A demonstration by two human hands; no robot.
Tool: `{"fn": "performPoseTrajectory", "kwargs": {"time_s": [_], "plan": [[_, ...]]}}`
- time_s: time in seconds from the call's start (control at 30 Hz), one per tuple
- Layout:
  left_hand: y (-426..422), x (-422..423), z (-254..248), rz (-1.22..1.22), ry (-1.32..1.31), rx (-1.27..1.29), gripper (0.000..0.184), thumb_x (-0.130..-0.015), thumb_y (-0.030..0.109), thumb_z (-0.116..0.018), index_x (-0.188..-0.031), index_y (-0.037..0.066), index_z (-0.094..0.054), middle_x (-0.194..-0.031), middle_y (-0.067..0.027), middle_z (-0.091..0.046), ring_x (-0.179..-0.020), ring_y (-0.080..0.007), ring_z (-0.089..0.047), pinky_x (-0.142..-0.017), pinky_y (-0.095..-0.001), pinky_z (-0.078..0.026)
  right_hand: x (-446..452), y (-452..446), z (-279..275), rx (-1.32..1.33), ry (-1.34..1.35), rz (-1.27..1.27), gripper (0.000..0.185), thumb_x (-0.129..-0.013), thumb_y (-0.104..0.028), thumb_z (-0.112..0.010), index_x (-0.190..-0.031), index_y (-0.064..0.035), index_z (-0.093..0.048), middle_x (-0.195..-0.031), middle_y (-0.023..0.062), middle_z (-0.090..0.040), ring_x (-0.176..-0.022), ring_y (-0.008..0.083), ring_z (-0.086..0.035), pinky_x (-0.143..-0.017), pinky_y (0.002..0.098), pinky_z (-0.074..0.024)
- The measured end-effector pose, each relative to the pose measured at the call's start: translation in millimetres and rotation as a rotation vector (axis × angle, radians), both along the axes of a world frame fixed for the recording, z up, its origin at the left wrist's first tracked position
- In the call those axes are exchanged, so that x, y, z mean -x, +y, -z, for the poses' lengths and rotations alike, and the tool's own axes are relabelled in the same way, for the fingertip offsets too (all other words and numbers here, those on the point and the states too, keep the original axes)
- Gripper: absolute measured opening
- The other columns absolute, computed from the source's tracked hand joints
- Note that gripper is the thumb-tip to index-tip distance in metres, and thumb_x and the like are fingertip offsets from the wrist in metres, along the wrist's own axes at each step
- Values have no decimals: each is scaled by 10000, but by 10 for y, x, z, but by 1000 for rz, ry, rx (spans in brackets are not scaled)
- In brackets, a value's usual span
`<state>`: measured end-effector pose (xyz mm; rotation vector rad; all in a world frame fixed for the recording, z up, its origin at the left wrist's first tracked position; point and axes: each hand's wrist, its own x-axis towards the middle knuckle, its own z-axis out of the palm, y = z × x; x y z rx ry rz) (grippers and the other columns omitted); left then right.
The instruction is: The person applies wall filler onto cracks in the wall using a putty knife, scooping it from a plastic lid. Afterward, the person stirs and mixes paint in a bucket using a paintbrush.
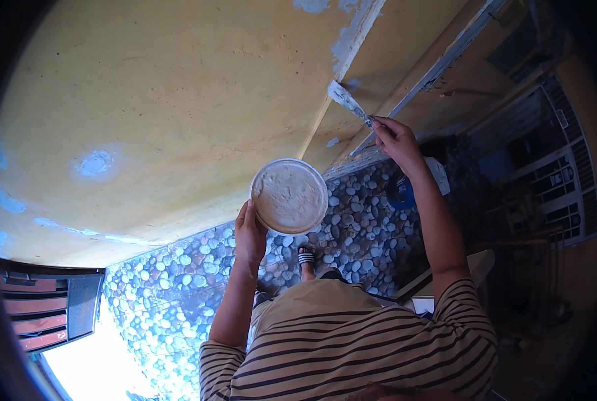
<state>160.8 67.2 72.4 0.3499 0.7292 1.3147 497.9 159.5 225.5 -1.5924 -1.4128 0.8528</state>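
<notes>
The 2 hands were well apart, each gripping its own thing. The left hand was clamped on the lower-left edge of the round tub, any fingers beneath it hidden. The right hand, above and to the right of the tub, was closed around the handle of the putty knife.

The tub was out in front of the body, above the pebble-patterned floor and near the wall, its mouth facing the wearer, probably so that its filling would not spill and would lie within the knife's reach. The grip at the edge left the mouth uncovered. The knife was held by its handle, likely to leave the blade free; its tip was at the wall's raised edge, above and right of the tub, though I could not tell whether they touched.

The tub looked shallow, with a pale rim around thick, off-white paste. The paste's surface was lumpy and ridged, spread nearly to the rim all round. The blade was streaked with whitish smears and darker marks.
</notes>
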Motion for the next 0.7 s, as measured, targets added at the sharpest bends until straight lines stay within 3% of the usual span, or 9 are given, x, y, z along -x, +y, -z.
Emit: {"fn": "performPoseTrajectory", "kwargs": {"time_s": [0.13,0.33,0.43,0.47,0.53,0.6,0.7], "plan": [[-45,15,-49,10,5,5,369,-1071,265,-465,-1273,-29,-558,-1167,-105,-658,-1041,-155,-654,-884,-296,-554,-4,-16,-74,-25,-100,32,312,-1007,-266,-616,-1191,-22,-680,-706,-22,-554,-604,46,-481,-523,227,-396],[-111,45,66,22,6,3,369,-1074,263,-455,-1271,-31,-558,-1164,-102,-659,-1045,-151,-652,-883,-287,-548,-29,-296,-251,44,20,52,339,-1012,-267,-608,-1247,-27,-658,-734,-23,-576,-660,43,-515,-574,218,-433],[-128,27,43,24,12,19,362,-1074,260,-455,-1263,-30,-561,-1160,-100,-660,-1046,-153,-651,-884,-288,-548,96,-284,-123,-108,-147,54,333,-1017,-254,-596,-1259,-33,-654,-765,21,-610,-700,93,-566,-637,271,-480],[-135,27,35,27,30,27,358,-1073,258,-456,-1258,-29,-563,-1158,-100,-660,-1047,-154,-651,-886,-290,-548,165,-267,-23,-363,-303,16,331,-1023,-222,-578,-1292,-37,-630,-818,51,-613,-715,134,-569,-660,295,-487],[-145,23,50,28,8,29,358,-1072,260,-457,-1255,-29,-564,-1155,-100,-660,-1050,-155,-650,-888,-294,-547,346,-284,182,-616,-460,-14,334,-1029,-191,-559,-1324,-41,-606,-870,82,-615,-729,175,-572,-683,320,-494],[-176,28,77,33,-9,27,358,-1072,262,-459,-1252,-29,-565,-1152,-101,-661,-1053,-156,-649,-891,-297,-547,576,-331,368,-605,-533,51,384,-1014,-130,-549,-1395,-79,-550,-980,152,-602,-853,295,-600,-813,393,-496],[-268,104,96,43,268,-150,363,-1080,235,-400,-1250,-47,-554,-1173,-125,-640,-1106,-186,-614,-956,-298,-492,669,-188,609,-631,-520,99,454,-995,-92,-553,-1445,-121,-501,-960,162,-566,-843,335,-597,-773,399,-503]]}}
